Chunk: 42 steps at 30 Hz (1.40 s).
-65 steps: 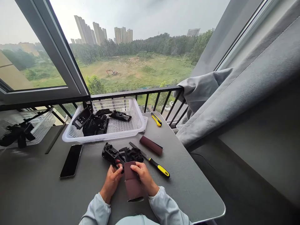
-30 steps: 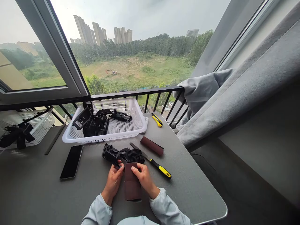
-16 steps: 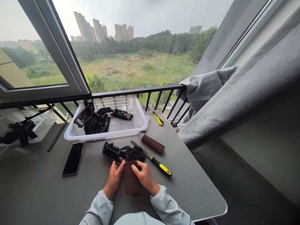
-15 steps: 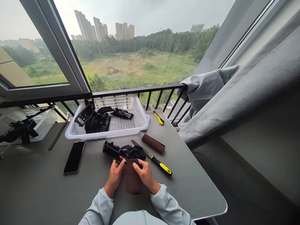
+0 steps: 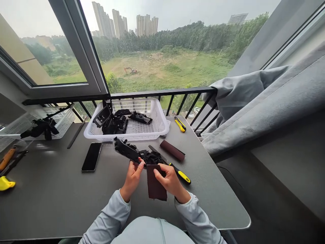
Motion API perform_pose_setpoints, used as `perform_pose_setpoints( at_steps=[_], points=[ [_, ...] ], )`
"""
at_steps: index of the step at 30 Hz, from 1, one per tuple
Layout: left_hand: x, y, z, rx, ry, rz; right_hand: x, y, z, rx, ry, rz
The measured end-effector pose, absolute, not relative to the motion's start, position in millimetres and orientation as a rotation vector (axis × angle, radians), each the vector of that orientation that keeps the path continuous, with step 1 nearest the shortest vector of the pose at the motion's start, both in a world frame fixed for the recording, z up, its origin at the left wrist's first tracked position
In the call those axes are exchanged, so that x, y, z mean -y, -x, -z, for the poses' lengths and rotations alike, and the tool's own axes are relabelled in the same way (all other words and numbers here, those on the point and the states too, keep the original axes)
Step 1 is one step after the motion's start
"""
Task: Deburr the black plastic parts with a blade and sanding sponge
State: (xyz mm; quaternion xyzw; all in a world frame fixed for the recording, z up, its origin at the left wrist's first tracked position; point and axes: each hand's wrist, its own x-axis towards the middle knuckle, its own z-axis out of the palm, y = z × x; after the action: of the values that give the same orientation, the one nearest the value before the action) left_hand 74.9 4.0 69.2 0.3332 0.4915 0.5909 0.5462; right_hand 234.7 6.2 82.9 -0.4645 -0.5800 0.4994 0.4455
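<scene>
My left hand (image 5: 132, 178) grips the near end of a long black plastic part (image 5: 126, 151), which tilts up and away to the left. In my right hand (image 5: 169, 179) is a dark brown sheet of sandpaper (image 5: 155, 185), pinched between thumb and fingers and hanging toward me. The sheet's top edge lies close to the end of the plastic part; whether they touch I cannot tell. Just beyond my hands sits a heap of black plastic pieces (image 5: 153, 158). A file with a black and yellow handle (image 5: 184, 177) lies right of my right hand, its blade partly covered by the heap.
A white basket (image 5: 127, 137) with black parts stands at the back by the railing. Rolled sandpaper (image 5: 172, 150) and a yellow utility knife (image 5: 180, 124) lie at right. A phone (image 5: 91, 157), a dark strip (image 5: 76, 135) and another basket (image 5: 64, 122) are at left.
The view has swung left, bringing tools at the left edge into sight. The plastic part has turned in my left hand, showing its smoother side. The sandpaper has tilted, with my right hand lower on it.
</scene>
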Motion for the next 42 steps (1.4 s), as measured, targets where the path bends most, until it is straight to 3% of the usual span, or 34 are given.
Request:
perform_pose_setpoints(
  at_steps=[13, 27, 34, 42],
  points=[
    [0, -68, -84, -0.766, -0.62, -1.316, -8, -248, -94, 1.332, 1.127, -1.397],
    [7, -74, -92, -0.725, -0.61, -1.32, 0, -252, -111, 1.329, 1.066, -1.593],
    [17, -79, -93, -0.645, -0.557, -1.23, 0, -253, -106, 0.87, 1.041, -1.706],
    [32, -84, -75, -0.73, -0.712, -1.164, 0, -243, -88, 0.778, 0.995, -1.723]
  ],
)
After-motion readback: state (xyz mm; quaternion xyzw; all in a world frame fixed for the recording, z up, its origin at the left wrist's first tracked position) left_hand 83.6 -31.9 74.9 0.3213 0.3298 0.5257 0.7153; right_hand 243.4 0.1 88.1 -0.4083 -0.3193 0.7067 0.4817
